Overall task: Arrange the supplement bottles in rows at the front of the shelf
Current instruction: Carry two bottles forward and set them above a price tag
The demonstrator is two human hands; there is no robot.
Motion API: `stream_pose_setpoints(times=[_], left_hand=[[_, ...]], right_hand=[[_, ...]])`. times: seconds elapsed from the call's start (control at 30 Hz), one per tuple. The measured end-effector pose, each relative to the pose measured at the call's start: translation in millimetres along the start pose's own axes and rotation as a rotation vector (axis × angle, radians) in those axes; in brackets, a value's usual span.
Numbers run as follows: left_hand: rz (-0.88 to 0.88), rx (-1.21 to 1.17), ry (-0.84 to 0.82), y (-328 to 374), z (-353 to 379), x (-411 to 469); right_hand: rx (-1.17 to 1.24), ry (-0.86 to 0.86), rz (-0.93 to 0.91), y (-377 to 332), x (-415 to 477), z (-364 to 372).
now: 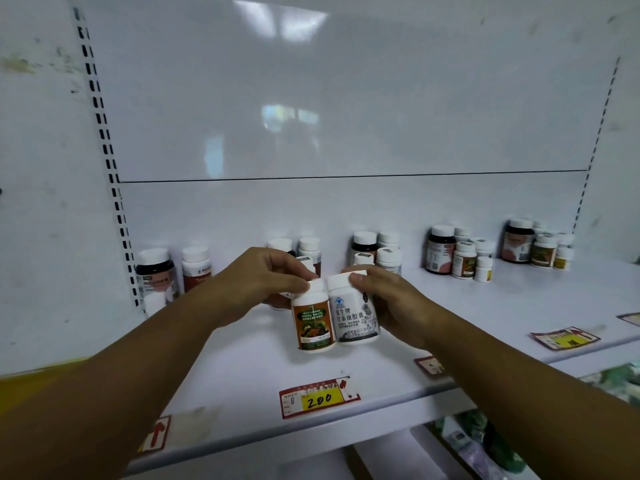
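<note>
Both forearms are reaching in over the shelf (242,393) edge, above a red and yellow price tag (318,398) stuck near the front. I am gripping an orange bottle (312,320) with my left hand (256,282), thumb pressing on its white cap, and a white bottle (355,313) with my right hand (388,303), fingers curling round its side and cap. These two are standing upright, touching side by side, midway across the shelf. Other bottles (450,252) are sitting in small clusters along the back wall, well behind the pair I am holding.
</note>
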State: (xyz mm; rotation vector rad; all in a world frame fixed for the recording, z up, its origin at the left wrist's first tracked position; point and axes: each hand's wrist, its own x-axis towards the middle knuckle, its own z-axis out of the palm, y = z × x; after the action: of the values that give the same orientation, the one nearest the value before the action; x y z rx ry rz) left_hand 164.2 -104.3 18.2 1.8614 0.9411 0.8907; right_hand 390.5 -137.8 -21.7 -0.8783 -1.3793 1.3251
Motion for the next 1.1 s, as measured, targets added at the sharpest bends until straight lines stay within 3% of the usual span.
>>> stream_pose_setpoints(times=[0.53,0.87,1.1], left_hand=[[-0.047,0.058,0.048,33,136,63],[-0.111,0.101,0.178,48,150,56],[-0.124,0.21,0.119,32,155,51]], right_hand=[[-0.128,-0.13,0.049,-15,-20,-161],[-0.112,-0.212,0.048,-3,-10,-180],[-0.135,-0.168,0.03,-5,-9,-188]])
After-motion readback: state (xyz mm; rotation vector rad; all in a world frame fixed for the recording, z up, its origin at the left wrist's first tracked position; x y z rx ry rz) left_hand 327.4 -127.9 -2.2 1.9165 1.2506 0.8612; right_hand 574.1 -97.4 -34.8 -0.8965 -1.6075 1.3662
